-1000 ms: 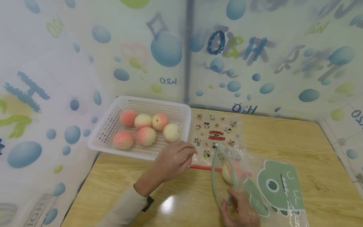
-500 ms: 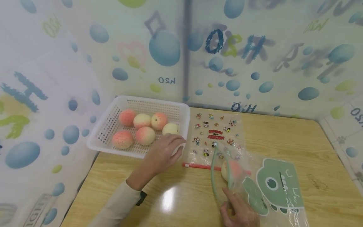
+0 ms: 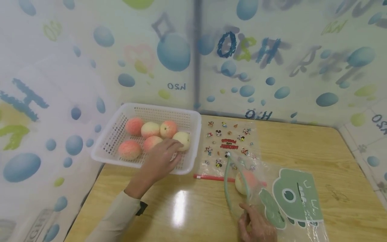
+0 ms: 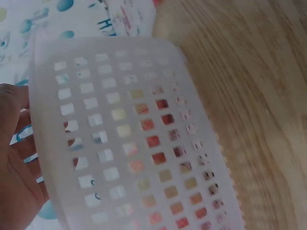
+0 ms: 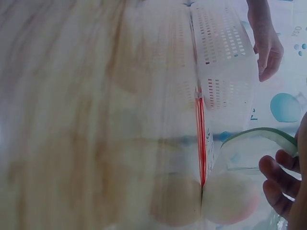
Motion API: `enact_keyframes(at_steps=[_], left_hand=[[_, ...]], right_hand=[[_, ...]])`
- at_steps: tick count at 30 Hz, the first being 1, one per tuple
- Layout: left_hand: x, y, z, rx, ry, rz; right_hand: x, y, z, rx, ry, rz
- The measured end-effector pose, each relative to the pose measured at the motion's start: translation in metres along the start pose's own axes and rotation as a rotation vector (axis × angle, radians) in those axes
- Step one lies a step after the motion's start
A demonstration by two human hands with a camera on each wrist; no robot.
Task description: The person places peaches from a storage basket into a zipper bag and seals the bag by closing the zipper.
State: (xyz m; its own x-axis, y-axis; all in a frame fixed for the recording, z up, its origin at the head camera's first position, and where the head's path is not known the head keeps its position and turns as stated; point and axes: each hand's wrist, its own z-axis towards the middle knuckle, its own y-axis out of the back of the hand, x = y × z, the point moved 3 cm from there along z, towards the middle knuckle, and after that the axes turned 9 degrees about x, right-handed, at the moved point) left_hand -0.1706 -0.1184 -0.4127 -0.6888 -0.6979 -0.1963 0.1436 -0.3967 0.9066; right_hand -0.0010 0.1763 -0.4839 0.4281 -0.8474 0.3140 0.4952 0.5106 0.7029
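Note:
My left hand (image 3: 161, 156) reaches over the front rim of a white plastic basket (image 3: 196, 134). Its fingertips are right at a pale yellow peach (image 3: 182, 139) and overlap another peach (image 3: 151, 143). In the left wrist view, the hand (image 4: 19, 153) shows past the basket's perforated side (image 4: 110, 139). My right hand (image 3: 257, 223) pinches the edge of a clear zip bag (image 3: 294, 198) printed with a green dinosaur. The bag's green-rimmed mouth (image 3: 226, 188) stands apart, and one pink-and-cream peach (image 3: 241, 183) lies inside. In the right wrist view, the right fingers (image 5: 276, 187) are by the green rim.
Several more pink-and-yellow peaches (image 3: 130, 149) lie in the basket. A flat clear bag (image 3: 231, 134) with cartoon prints and a red slider strip (image 3: 211, 177) lies between basket and dinosaur bag. Patterned walls (image 3: 235, 84) border the wooden table (image 3: 302, 144) at the back and sides.
My left hand has moved left from beside the basket, over its front rim, to the pale peach. The right hand stays at the bag's mouth, with only a slight shift.

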Motion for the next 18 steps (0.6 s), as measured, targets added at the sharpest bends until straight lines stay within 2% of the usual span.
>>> enact_keyframes(at_steps=[4,11,14,18], left_hand=[[0.007,-0.002,-0.005,-0.004,0.014,0.014],[0.016,0.001,-0.007,-0.01,0.038,0.054],[0.021,0.0,-0.007,0.031,0.08,0.085],[0.03,0.0,-0.009,0.138,0.166,0.124]], right_hand=[[-0.001,-0.001,-0.002,-0.001,-0.025,0.012],[-0.004,0.0,-0.001,-0.019,-0.039,0.002],[-0.004,0.002,0.001,0.009,-0.063,0.016],[-0.002,0.004,0.001,0.054,-0.101,0.011]])
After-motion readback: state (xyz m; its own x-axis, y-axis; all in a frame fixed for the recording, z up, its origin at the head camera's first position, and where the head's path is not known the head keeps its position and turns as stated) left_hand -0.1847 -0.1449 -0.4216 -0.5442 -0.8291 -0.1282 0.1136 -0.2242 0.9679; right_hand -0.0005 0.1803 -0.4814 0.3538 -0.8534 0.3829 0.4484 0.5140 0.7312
